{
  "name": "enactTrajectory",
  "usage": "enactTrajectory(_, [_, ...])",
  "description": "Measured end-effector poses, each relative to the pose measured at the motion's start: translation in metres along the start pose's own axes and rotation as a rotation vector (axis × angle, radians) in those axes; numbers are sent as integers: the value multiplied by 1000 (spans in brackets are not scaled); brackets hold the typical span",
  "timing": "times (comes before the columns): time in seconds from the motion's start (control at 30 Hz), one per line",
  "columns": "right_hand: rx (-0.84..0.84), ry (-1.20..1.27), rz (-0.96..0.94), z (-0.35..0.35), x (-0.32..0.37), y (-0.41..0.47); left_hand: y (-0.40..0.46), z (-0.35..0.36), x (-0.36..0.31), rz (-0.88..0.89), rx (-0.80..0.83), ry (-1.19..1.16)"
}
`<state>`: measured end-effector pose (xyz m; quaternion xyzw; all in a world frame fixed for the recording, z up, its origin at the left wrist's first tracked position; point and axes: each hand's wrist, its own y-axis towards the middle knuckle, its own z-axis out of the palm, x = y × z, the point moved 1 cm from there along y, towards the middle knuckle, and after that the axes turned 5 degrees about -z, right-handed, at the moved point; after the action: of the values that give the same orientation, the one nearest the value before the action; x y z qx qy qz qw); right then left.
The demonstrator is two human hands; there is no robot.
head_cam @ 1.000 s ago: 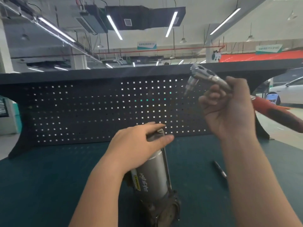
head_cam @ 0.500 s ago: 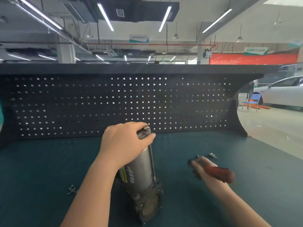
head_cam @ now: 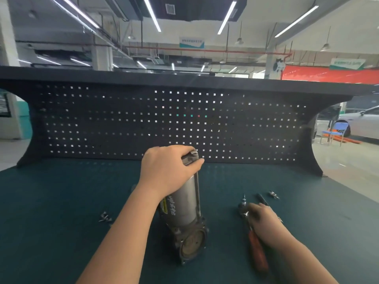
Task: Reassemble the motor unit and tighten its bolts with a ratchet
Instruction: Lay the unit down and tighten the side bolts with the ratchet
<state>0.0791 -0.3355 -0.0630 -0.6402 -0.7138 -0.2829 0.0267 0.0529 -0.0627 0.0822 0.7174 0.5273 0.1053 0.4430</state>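
The motor unit (head_cam: 184, 208), a grey metal cylinder with a round flange facing me, lies lengthwise on the green bench mat (head_cam: 61, 201). My left hand (head_cam: 167, 171) grips its far end cap from above. The ratchet (head_cam: 257, 251), red-handled with a metal head, lies on the mat to the right of the motor. My right hand (head_cam: 264, 219) rests over its neck near the head, fingers curled on it. A long bolt runs along the motor's right side.
Loose bolts or sockets lie on the mat: a small cluster (head_cam: 105, 217) left of my forearm, one piece (head_cam: 273, 195) and a dark thin tool (head_cam: 261, 198) beyond my right hand. A black pegboard (head_cam: 143, 119) closes the bench's back. The bench edge drops off at right.
My right hand came down from head height with the ratchet and laid it on the mat right of the motor. My left hand stayed on the motor's end cap.
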Motion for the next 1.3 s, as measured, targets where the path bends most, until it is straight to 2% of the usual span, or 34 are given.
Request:
enactTrajectory(0.07, [-179, 265, -11, -9, 27, -8, 1, 3, -2, -3, -16, 8])
enactTrajectory(0.1, [-188, 440, -8, -11, 49, -15, 2, 3, -2, -11, -17, 24])
enactTrajectory(0.17, [-25, 648, -26, -2, 93, -33, 4, 8, -5, -34, -14, 71])
enactTrajectory(0.23, [142, 551, -76, 23, 127, -46, 8, 10, -4, -83, -15, 113])
enactTrajectory(0.27, [164, 471, -97, 34, 138, -49, 10, 10, -3, -119, -10, 127])
enactTrajectory(0.33, [93, 432, -87, 47, 143, -46, 14, 7, 3, -201, 11, 133])
enactTrajectory(0.4, [9, 518, -77, 51, 138, -41, 14, 2, 10, -265, 25, 109])
enactTrajectory(0.53, [-48, 486, -147, 49, 130, -36, 1, -5, 6, -227, -14, 118])
enactTrajectory(0.73, [36, 265, -283, 15, 118, -36, -34, -15, -9, -292, -173, 96])
enactTrajectory(0.97, [64, -84, -473, -41, 101, -43, -74, -31, 1, -625, -211, -188])
enactTrajectory(1.1, [88, -230, -538, -54, 114, -51, -93, -38, -7, -647, -267, -251])
enactTrajectory(1.17, [72, -273, -544, -61, 126, -60, -104, -41, -8, -687, -325, -305])
enactTrajectory(1.23, [122, -285, -531, -70, 138, -67, -117, -43, -6, -768, -459, -395])
enactTrajectory(1.3, [25, -311, -618, -72, 143, -68, -127, -47, -3, -825, -639, -459])
